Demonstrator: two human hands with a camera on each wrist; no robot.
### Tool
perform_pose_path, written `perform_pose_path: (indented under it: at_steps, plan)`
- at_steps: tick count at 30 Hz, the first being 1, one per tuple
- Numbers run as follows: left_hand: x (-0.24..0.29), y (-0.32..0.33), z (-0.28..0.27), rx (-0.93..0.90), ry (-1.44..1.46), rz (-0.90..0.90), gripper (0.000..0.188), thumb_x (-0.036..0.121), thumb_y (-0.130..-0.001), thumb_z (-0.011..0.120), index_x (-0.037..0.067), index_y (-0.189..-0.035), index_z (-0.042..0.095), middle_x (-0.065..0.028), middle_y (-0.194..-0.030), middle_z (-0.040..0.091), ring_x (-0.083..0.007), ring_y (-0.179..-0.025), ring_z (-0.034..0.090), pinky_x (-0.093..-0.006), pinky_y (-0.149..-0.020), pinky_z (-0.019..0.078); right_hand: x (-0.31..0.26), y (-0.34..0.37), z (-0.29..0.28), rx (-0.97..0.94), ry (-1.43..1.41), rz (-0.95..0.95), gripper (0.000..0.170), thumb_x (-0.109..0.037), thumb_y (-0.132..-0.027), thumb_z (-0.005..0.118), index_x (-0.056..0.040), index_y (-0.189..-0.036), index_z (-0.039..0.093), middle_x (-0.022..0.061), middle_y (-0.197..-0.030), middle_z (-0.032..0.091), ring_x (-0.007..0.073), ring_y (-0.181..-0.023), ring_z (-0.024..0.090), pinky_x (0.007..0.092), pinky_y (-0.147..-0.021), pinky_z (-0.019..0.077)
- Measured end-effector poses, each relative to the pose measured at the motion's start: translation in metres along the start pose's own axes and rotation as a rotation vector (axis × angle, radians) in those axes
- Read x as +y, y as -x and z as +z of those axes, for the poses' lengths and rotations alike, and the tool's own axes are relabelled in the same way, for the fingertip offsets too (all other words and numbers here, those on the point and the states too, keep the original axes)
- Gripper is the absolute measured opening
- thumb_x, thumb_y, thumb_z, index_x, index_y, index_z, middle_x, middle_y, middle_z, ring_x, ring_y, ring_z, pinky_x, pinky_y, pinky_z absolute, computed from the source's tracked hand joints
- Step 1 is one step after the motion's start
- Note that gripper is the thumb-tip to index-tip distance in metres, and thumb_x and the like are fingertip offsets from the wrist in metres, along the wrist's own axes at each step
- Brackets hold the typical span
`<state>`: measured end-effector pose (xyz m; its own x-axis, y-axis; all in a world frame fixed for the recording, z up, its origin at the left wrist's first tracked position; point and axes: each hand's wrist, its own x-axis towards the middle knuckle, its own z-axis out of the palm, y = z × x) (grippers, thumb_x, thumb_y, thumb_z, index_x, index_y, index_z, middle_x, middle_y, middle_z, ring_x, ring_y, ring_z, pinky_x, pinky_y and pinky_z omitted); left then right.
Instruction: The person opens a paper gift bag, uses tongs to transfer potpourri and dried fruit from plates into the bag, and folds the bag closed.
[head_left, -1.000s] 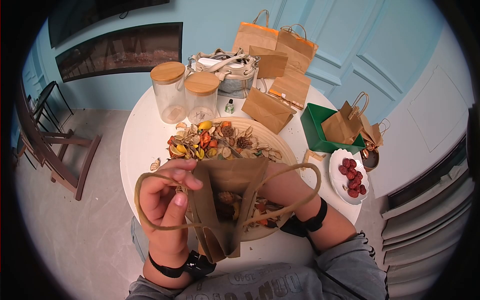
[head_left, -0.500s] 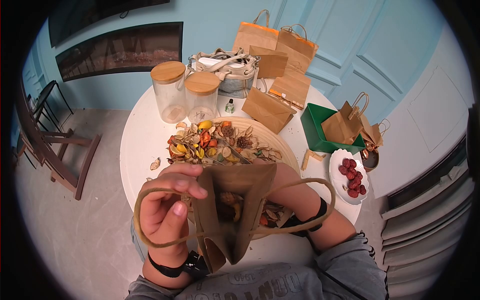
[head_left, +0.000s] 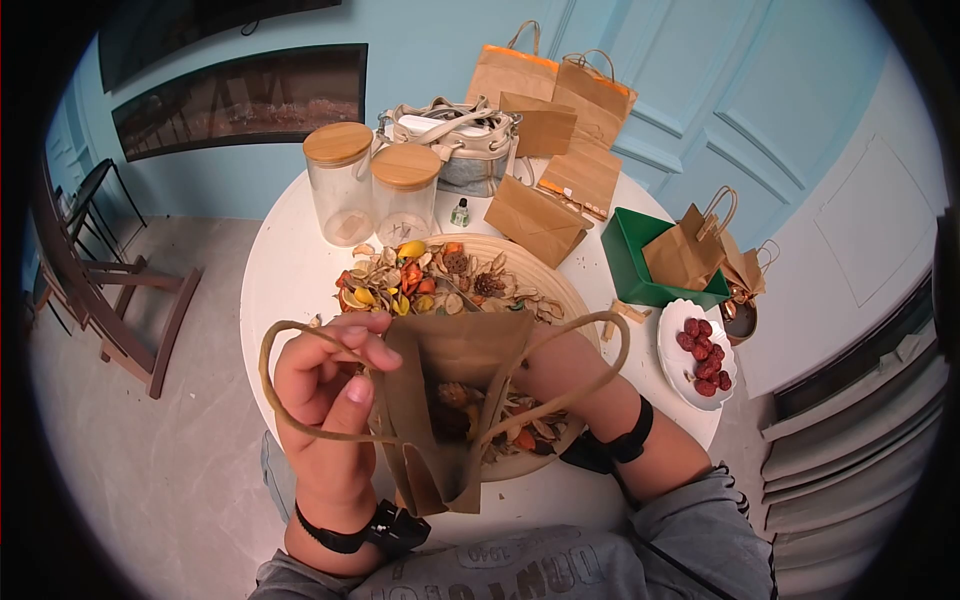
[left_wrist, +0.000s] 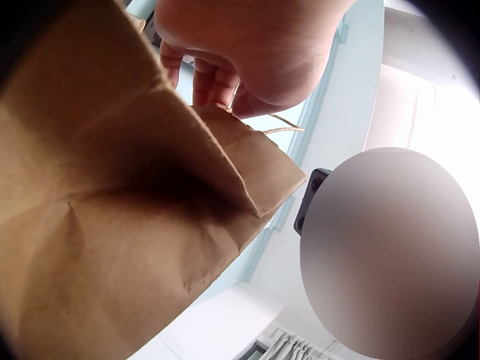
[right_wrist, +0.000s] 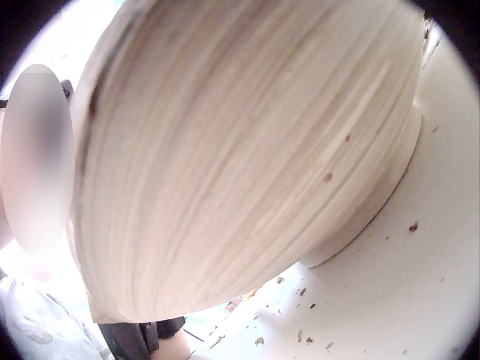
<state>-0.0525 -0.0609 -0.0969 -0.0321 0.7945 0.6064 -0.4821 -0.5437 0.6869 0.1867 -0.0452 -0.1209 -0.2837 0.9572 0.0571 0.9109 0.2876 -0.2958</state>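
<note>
White table (head_left: 272, 270), left fingers (head_left: 380, 352) pinching paper bag (head_left: 460, 345), right fingers hidden, grip unclear

The bowl (head_left: 570, 295) looks like wood or bamboo, its outer wall smooth with streaky grain. Above the bowl's near side, the bag (head_left: 408, 385) is brown paper, matt and creased, with a matt cord handle (head_left: 627, 342). Just beyond the bowl, clear jars (head_left: 340, 200), glass or plastic, gleam under smooth wooden lids (head_left: 337, 145). Right of the bowl, the green bin (head_left: 628, 248) looks like plastic; the white dish (head_left: 678, 375) is glossy, its red fruit (head_left: 704, 350) wrinkled. Beneath the bowl, the tabletop (head_left: 278, 255) looks smooth.
</note>
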Motion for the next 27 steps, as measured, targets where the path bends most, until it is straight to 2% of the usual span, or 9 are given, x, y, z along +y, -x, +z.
perform_pose_path:
  at_steps: [20,27]
  plan:
    - [-0.0002,-0.0008,-0.0030,-0.014,0.001,-0.015,0.028,0.006,-0.086,0.056,0.004,-0.113,0.051,-0.0124,-0.094,0.061,-0.0268,-0.110,0.054,-0.0453,-0.103,0.0336,0.0032,-0.0008,0.0053,0.045,0.019,-0.061,0.035,-0.034,-0.089,0.058,-0.0007,-0.096,0.050,0.0199,-0.078,0.063,0.0380,-0.074,0.062,0.0466,-0.066,0.0482]
    - [-0.0008,-0.0007,-0.0036,-0.019,-0.005,-0.005,0.028,0.005,-0.086,0.056,0.003,-0.114,0.051,-0.0132,-0.095,0.061,-0.0270,-0.109,0.054,-0.0456,-0.103,0.0334,-0.0018,-0.0005,0.0012,0.063,-0.087,-0.085,0.033,-0.035,-0.090,0.056,-0.0026,-0.098,0.051,0.0199,-0.080,0.063,0.0393,-0.076,0.061,0.0476,-0.068,0.0474]
